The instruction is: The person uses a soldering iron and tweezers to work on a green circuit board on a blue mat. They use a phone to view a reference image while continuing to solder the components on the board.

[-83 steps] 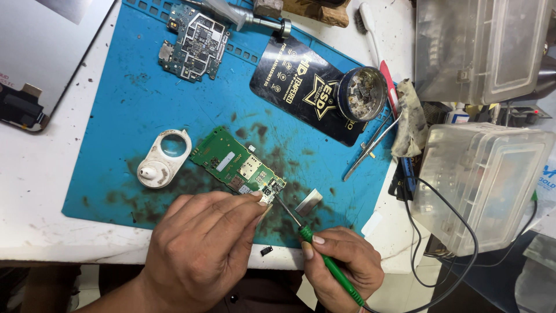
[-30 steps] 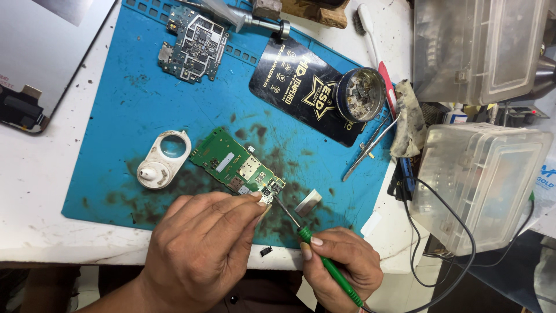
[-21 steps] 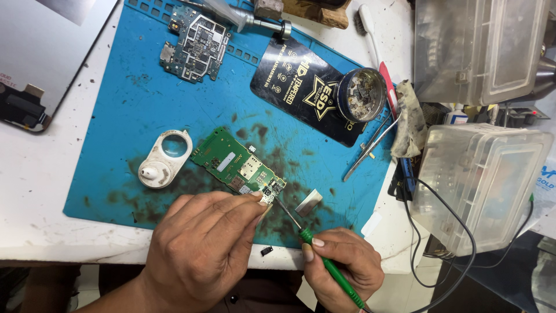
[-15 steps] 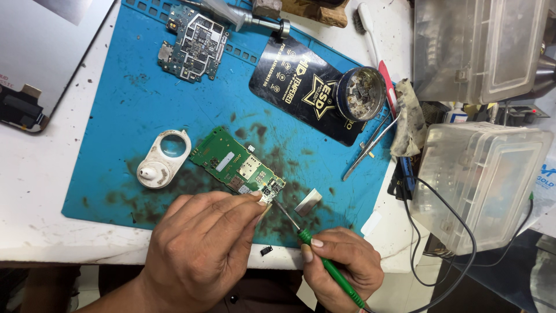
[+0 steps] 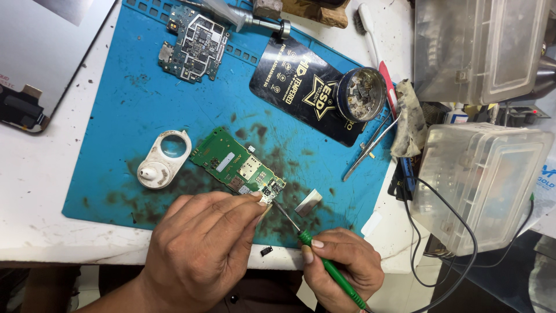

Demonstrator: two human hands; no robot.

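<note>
At lower centre, the left hand (image 5: 200,246) pinched the small green circuit board (image 5: 237,168) (light, stiff, probably fragile; best held by its edges) while the right hand (image 5: 343,272) gripped a green-handled soldering iron (image 5: 324,264).

two circuit boards: a green one (image 5: 237,168) and a dark one (image 5: 193,44); two clear plastic boxes (image 5: 478,185); one pair of tweezers (image 5: 370,148); one, perhaps metal, tin (image 5: 361,94).

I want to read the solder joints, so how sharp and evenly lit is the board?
Head view: the green circuit board is in focus under soft, even light, no glare; left hand casts only a faint shadow. The clear plastic boxes look hazy, and joints are too small to read.
</note>
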